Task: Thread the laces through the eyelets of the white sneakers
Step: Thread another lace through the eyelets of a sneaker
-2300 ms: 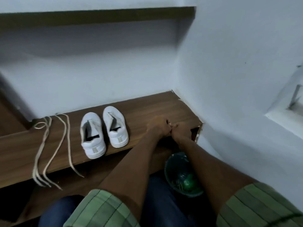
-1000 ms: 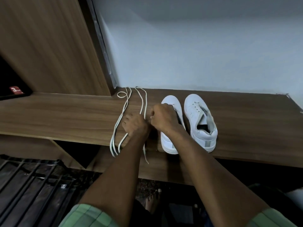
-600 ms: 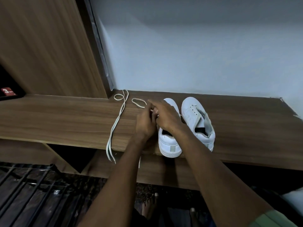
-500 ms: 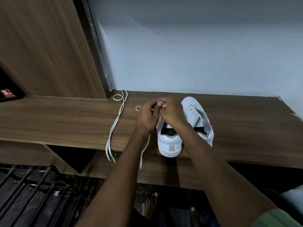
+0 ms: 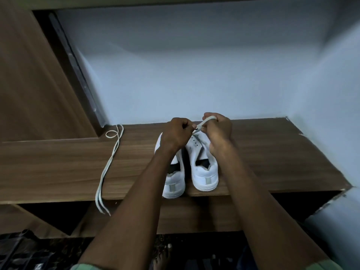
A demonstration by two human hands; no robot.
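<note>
Off to your left, the spare lace point(image 5: 109, 166) lies untouched on the wooden shelf point(image 5: 272, 158), its looped end near the back wall and its two tips hanging over the front edge, so it waits for the second shoe. The two white sneakers sit side by side near the middle of the shelf, heels toward you; the left sneaker point(image 5: 174, 182) is partly hidden under your forearm, and no lace shows in it. Your left hand point(image 5: 176, 134) is curled and pinching one part of the working lace point(image 5: 204, 122), just above the toe end of the right sneaker point(image 5: 202, 164). Your right hand point(image 5: 219, 131) grips the same lace further along, where it loops over your fingers. This looks like the very start of lacing that shoe. Next, you likely need to find the tip and aim it at the eyelet nearest the toe; the tip itself is hidden from view.
</note>
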